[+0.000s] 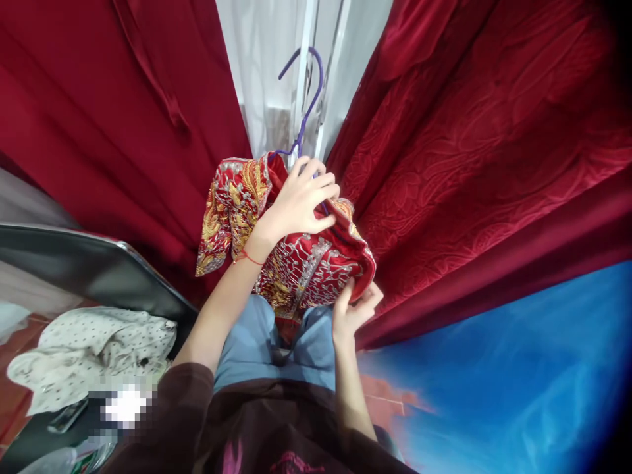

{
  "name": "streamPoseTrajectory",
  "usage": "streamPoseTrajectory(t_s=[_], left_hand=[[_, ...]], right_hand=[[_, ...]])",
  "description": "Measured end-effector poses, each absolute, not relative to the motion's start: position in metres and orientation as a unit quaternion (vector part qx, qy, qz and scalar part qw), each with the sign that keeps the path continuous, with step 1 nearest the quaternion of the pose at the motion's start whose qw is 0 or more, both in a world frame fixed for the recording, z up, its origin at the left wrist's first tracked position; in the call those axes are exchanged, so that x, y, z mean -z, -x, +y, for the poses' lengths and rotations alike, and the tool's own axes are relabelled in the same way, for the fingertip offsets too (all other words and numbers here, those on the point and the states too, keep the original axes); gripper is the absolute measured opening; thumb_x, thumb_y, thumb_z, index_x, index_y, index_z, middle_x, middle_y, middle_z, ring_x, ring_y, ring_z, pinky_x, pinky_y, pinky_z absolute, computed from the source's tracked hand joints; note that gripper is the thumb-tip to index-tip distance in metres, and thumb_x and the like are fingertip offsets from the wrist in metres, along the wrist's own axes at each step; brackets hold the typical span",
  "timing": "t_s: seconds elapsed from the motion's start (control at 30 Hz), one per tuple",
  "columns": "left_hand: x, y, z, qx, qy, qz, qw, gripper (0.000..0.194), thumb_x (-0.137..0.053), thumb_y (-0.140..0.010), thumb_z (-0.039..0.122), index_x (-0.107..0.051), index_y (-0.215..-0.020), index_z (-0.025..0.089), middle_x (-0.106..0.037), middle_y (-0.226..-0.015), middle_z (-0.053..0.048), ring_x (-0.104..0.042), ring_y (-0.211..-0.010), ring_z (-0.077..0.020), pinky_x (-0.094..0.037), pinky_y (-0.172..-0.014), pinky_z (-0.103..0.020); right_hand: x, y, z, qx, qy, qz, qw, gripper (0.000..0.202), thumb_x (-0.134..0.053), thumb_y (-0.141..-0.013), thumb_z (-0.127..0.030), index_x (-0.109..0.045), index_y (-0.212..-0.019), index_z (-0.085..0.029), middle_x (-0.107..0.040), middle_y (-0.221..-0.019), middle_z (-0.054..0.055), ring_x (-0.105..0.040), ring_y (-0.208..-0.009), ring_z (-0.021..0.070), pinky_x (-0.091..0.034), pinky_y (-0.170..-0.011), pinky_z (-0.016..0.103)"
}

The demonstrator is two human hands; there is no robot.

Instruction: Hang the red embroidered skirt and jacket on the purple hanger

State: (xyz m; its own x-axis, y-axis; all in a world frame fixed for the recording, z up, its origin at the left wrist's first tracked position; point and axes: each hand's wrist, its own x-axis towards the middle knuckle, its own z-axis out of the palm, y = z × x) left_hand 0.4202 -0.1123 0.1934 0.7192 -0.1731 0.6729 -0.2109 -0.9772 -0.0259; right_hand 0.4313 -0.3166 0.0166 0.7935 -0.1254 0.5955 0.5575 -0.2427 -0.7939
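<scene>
My left hand grips the top of the embroidered red garment below the purple hanger; right hand pinches its lower edge.

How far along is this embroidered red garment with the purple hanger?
Done: the purple hanger is already inside the embroidered garment. In hand: left hand grips the top at the hanger, right hand pinches the lower edge. Left: the cloth is bunched, not hanging straight.

left hand, right hand, embroidered garment
</scene>
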Motion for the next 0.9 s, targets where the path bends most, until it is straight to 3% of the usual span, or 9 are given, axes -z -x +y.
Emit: streamPoseTrajectory(t_s=[0.2, 0.37, 0.57, 0.7, 0.8, 0.9], left_hand=[[-0.199, -0.415, -0.109, -0.324, -0.937, -0.127, 0.023, 0.043, -0.079, -0.073, 0.052, -0.071, -0.098, 0.018, -0.069, -0.098, -0.007, -0.052, -0.115, -0.0337, -0.029, -0.109, -0.062], [-0.189, -0.432, -0.109, -0.339, -0.938, -0.071, 0.01, 0.038, -0.076, -0.077, 0.052, -0.072, -0.095, 0.019, -0.07, -0.094, -0.008, -0.055, -0.112, -0.033, -0.03, -0.109, -0.062], [-0.179, -0.459, -0.115, -0.386, -0.922, 0.001, 0.033, 0.033, -0.078, -0.075, 0.043, -0.071, -0.093, 0.017, -0.07, -0.095, -0.012, -0.055, -0.115, -0.038, -0.031, -0.11, -0.064], [-0.174, -0.471, -0.114, -0.409, -0.911, 0.032, 0.035, 0.013, -0.064, -0.083, 0.024, -0.07, -0.094, 0.018, -0.07, -0.097, -0.013, -0.057, -0.113, -0.0366, -0.032, -0.109, -0.063], [-0.176, -0.468, -0.11, -0.396, -0.918, 0.03, 0.016, 0.022, -0.051, -0.088, 0.014, -0.069, -0.1, 0.02, -0.071, -0.101, -0.012, -0.058, -0.115, -0.0341, -0.033, -0.11, -0.062], [-0.182, -0.452, -0.108, -0.358, -0.934, -0.011, -0.009, 0.032, -0.048, -0.089, 0.012, -0.065, -0.115, 0.02, -0.068, -0.119, -0.013, -0.054, -0.126, -0.0323, -0.033, -0.114, -0.059]], right_hand=[[-0.01, -0.437, -0.312, 0.243, 0.745, -0.149, 0.603, 0.027, -0.062, -0.09, -0.039, -0.051, -0.104, -0.019, -0.064, -0.084, 0.003, -0.062, -0.067, 0.0148, -0.049, -0.065, 0.027], [-0.045, -0.466, -0.325, 0.219, 0.729, -0.128, 0.636, 0.026, -0.06, -0.092, -0.043, -0.053, -0.099, -0.019, -0.063, -0.083, 0.002, -0.059, -0.067, 0.0138, -0.047, -0.066, 0.026], [-0.104, -0.45, -0.328, 0.277, 0.735, -0.15, 0.6, 0.022, -0.057, -0.094, -0.04, -0.057, -0.097, -0.019, -0.062, -0.081, 0.003, -0.058, -0.067, 0.0146, -0.045, -0.064, 0.026], [-0.076, -0.412, -0.291, 0.229, 0.769, -0.245, 0.545, 0.02, -0.053, -0.096, -0.036, -0.06, -0.106, -0.02, -0.065, -0.08, 0.004, -0.059, -0.061, 0.0153, -0.043, -0.059, 0.025], [-0.033, -0.41, -0.26, 0.151, 0.816, -0.317, 0.459, 0.024, -0.04, -0.098, -0.029, -0.062, -0.099, -0.019, -0.064, -0.07, 0.004, -0.058, -0.055, 0.016, -0.04, -0.058, 0.026], [-0.011, -0.428, -0.251, 0.126, 0.845, -0.314, 0.414, 0.023, -0.041, -0.093, -0.027, -0.061, -0.097, -0.018, -0.062, -0.066, 0.003, -0.057, -0.056, 0.0163, -0.038, -0.058, 0.026]])
